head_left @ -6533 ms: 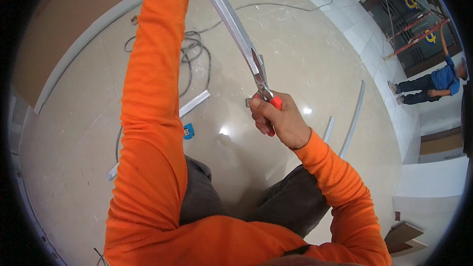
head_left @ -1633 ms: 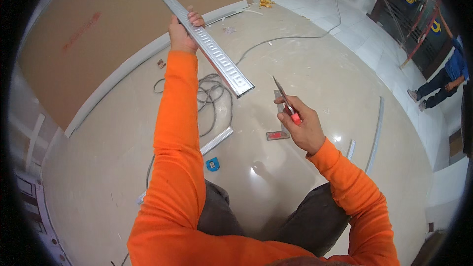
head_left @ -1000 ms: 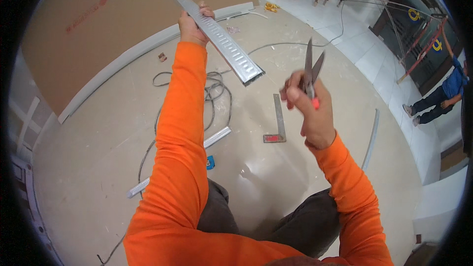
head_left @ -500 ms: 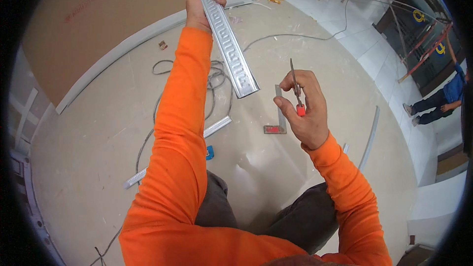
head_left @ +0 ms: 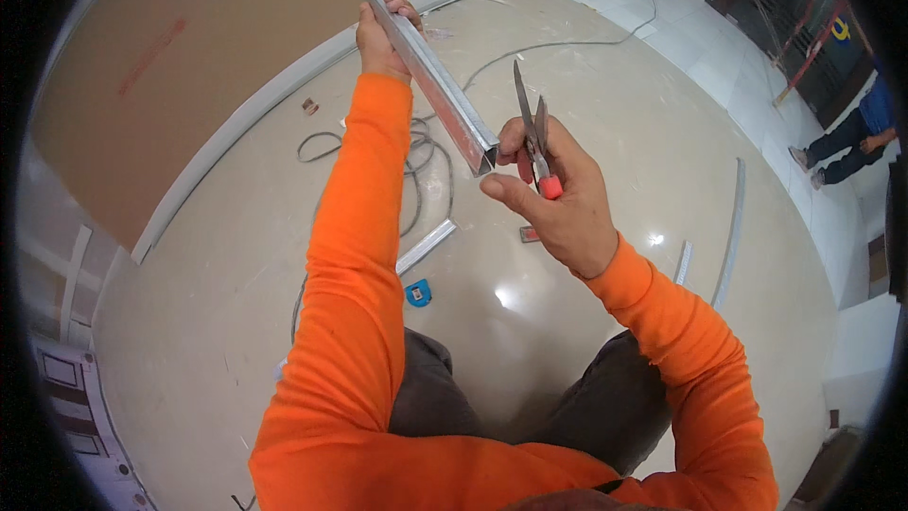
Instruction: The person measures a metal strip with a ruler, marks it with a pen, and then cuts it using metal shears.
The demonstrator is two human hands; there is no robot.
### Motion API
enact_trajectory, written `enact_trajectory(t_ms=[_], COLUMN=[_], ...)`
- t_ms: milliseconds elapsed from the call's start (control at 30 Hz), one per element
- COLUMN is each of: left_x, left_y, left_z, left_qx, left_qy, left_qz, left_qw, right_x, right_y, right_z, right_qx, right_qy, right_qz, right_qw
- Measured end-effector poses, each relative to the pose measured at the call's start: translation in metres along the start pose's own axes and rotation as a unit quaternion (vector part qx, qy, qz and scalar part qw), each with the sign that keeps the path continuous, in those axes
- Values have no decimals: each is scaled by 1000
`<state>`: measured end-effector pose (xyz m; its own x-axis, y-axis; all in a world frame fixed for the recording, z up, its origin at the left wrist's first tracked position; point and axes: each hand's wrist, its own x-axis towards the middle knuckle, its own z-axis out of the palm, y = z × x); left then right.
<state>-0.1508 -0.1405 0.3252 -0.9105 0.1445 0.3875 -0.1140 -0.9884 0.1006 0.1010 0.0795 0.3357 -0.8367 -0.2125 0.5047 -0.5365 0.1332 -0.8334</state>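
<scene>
My left hand (head_left: 381,49) is wrapped round a long silvery metal stud (head_left: 437,93), a channel-shaped profile that slants up to the far left. Its open near end points toward my right hand (head_left: 579,213). That hand holds tin snips (head_left: 538,137) with red grips, their blades apart and pointing up. The snips are close beside the stud's end; whether my right fingertips touch the metal, I cannot tell. Below, a small try square (head_left: 529,234) lies on the floor, mostly hidden by the right hand.
A blue tape measure (head_left: 418,292) and a short metal offcut (head_left: 426,247) lie near my left forearm. Grey cable (head_left: 449,180) coils beyond. Longer strips (head_left: 731,227) lie at right. A brown board (head_left: 236,47) stands far left; another person (head_left: 856,137) stands far right near scaffolding (head_left: 811,47).
The stud has been turned, so a smooth side and its hollow end now show. My right hand has moved left to the stud's end, and the snips' blades have spread apart.
</scene>
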Motion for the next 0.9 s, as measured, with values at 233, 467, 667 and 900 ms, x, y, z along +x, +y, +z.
enact_trajectory(t_ms=[233, 467, 667, 900], left_x=[-2, -4, -2, -3], left_y=[-22, -29, -28, -32], left_z=[0, -5, -4, 5], left_qx=[4, -13, 23, 82], left_qy=[3, 12, 44, 119], left_qz=[-17, -41, -30, -18], left_qw=[1000, 999, 998, 989], right_x=[3, -2, -1, 0], right_y=[0, 0, -7, -9], right_z=[-9, -3, -9, -9], right_qx=[38, 14, 33, 271], right_qy=[13, -2, 24, 33], right_qz=[25, -5, 60, 207], right_qw=[999, 1000, 997, 939])
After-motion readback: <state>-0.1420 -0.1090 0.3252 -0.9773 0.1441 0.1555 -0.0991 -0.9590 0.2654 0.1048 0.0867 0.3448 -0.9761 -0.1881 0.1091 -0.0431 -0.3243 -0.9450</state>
